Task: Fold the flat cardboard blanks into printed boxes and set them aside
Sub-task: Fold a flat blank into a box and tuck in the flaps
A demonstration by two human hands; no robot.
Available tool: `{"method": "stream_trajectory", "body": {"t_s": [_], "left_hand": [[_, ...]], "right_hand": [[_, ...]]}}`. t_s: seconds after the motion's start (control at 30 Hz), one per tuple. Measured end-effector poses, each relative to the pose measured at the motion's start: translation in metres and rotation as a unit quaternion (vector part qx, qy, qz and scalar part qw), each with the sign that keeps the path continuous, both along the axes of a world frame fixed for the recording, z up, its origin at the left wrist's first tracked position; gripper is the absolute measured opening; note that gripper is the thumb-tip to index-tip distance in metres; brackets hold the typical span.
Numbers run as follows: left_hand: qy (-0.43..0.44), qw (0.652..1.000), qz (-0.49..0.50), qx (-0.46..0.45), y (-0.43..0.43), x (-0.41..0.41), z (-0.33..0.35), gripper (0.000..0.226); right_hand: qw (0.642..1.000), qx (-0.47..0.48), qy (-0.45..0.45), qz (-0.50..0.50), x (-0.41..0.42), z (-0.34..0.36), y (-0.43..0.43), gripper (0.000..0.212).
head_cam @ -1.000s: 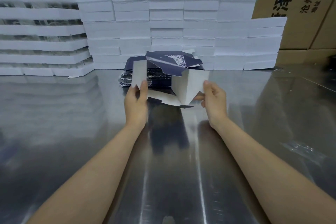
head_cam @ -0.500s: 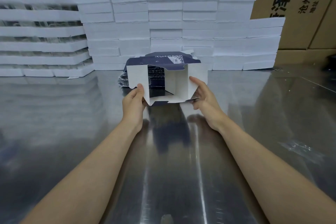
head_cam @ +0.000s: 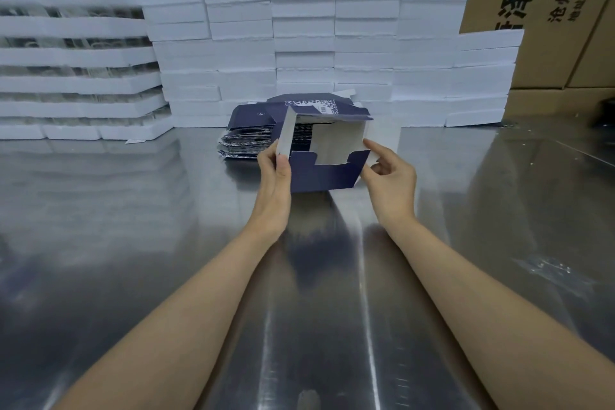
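Many white boxes (head_cam: 303,27) behind steel table (head_cam: 100,243)

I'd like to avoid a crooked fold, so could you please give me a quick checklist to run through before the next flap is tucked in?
1. Left hand holds the half-folded box at its left wall: ok.
2. Right hand holds the right white flap: ok.
3. Front navy flap raised, its notch open: ok.
4. Box bottom closed and locked: cannot tell, it is hidden.
5. Box clear of the stack of flat blanks behind it: ok.
6. Bare steel table free to set it aside: ok.
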State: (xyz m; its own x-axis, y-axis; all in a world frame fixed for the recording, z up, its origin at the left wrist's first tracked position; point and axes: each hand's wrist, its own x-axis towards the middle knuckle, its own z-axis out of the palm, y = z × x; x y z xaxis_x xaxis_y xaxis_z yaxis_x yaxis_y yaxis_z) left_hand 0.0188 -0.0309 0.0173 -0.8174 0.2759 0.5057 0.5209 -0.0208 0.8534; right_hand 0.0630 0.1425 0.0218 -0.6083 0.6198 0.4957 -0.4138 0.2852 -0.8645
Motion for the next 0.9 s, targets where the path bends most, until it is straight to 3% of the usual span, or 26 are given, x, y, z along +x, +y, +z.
{"method": "stream_trajectory", "body": {"t_s": [0.07,0.1,0.17,0.3,0.43,0.57,0.7,0.77,0.9], "left_hand": [[0.006,1.0,-0.001,0.004,-0.001,-0.004,-0.003,0.101],[0.012,1.0,-0.004,0.009,-0.002,-0.006,-0.003,0.107],[0.007,1.0,-0.008,0.022,-0.004,-0.009,-0.004,0.097],[-0.013,0.999,0.044,0.024,-0.004,-0.016,-0.006,0.041],[0.009,0.997,0.068,0.037,-0.008,-0.021,-0.005,0.039],[0.003,0.999,0.044,0.005,-0.007,-0.02,-0.005,0.024],[0.006,0.999,0.031,-0.022,-0.004,-0.019,-0.008,0.039],[-0.003,1.0,0.026,-0.007,-0.005,-0.017,-0.007,0.052],[-0.007,0.999,0.045,0.025,-0.006,-0.016,-0.006,0.055]], "right_hand": [[1.0,0.023,-0.002,0.004,0.0,-0.001,-0.001,0.038],[0.999,0.04,-0.001,0.004,0.001,-0.001,-0.002,0.039],[0.997,0.077,0.009,-0.007,0.002,-0.002,-0.004,0.04],[0.986,0.163,0.001,-0.024,0.006,0.0,-0.005,0.04],[0.948,0.287,0.058,-0.124,0.014,0.01,-0.001,0.024],[0.943,0.322,0.068,-0.047,0.018,0.022,0.009,0.04],[0.951,0.301,0.065,0.025,0.021,0.026,0.006,0.043],[0.962,0.256,0.056,0.072,0.023,0.03,0.005,0.043],[0.976,0.16,0.027,0.143,0.025,0.035,0.001,0.05]]}}
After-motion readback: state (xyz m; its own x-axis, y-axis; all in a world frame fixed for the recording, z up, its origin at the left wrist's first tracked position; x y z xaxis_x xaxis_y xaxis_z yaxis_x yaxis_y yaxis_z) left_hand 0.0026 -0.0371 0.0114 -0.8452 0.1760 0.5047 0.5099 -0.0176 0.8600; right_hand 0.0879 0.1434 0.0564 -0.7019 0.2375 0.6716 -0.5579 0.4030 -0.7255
